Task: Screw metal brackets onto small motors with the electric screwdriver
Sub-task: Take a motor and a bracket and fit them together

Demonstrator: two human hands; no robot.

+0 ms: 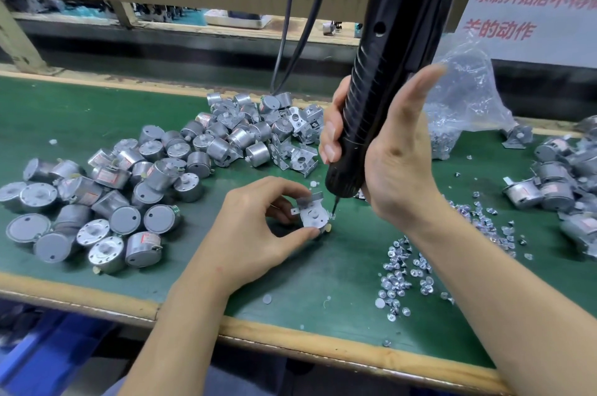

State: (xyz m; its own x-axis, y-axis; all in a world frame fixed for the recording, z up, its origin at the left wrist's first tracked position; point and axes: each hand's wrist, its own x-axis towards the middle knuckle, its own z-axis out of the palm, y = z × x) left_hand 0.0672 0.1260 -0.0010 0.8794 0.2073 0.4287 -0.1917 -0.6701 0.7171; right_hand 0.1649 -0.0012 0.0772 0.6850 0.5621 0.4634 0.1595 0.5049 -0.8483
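Now the small motor (314, 218), with a metal bracket (310, 202) on top of it, sits on the green table (161, 98) near the front edge. It is pinched between thumb and fingers of the left hand (258, 227). On its right corner touches the bit of the black electric screwdriver (381, 88), which the right hand (387, 150) grips around the body from above. Loose screws (407, 269) lie to the right, and a pile of motors (129, 185) lies to the left.
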